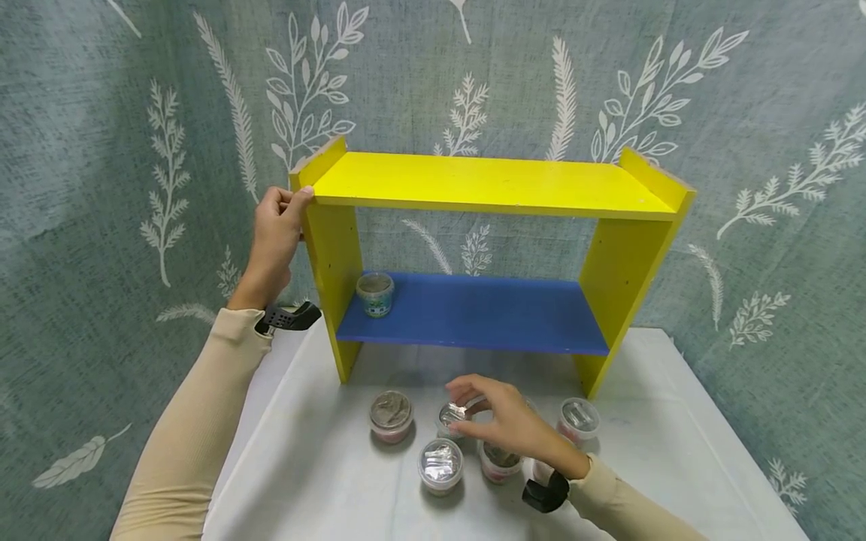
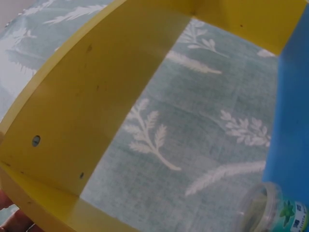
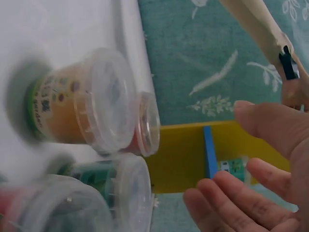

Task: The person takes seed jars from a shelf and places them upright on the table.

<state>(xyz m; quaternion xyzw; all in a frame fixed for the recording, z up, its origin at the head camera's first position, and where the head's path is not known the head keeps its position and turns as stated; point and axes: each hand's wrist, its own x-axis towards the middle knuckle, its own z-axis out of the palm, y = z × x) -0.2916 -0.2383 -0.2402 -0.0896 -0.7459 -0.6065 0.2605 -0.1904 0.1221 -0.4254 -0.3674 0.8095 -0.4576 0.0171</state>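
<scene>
My left hand (image 1: 274,233) grips the upper left corner of a yellow shelf unit (image 1: 487,180), its thumb on the front edge. Over the tubs in front of the unit hovers my right hand (image 1: 507,417), thumb and fingers apart and nothing between them. Nearest its fingertips is a small clear-lidded tub (image 1: 449,421), partly covered by the hand. In the right wrist view a green-labelled tub (image 3: 104,179) and an orange-toned tub (image 3: 63,104) stand apart from the fingers (image 3: 227,188). One tub (image 1: 376,294) sits at the left end of the blue shelf board (image 1: 487,312).
Several more lidded tubs stand on the white-covered table (image 1: 338,466), among them a grey-topped tub (image 1: 391,415) at left, a silver-topped tub (image 1: 440,464) in front and another tub (image 1: 579,419) at right. A leaf-patterned curtain (image 1: 419,83) hangs behind the unit.
</scene>
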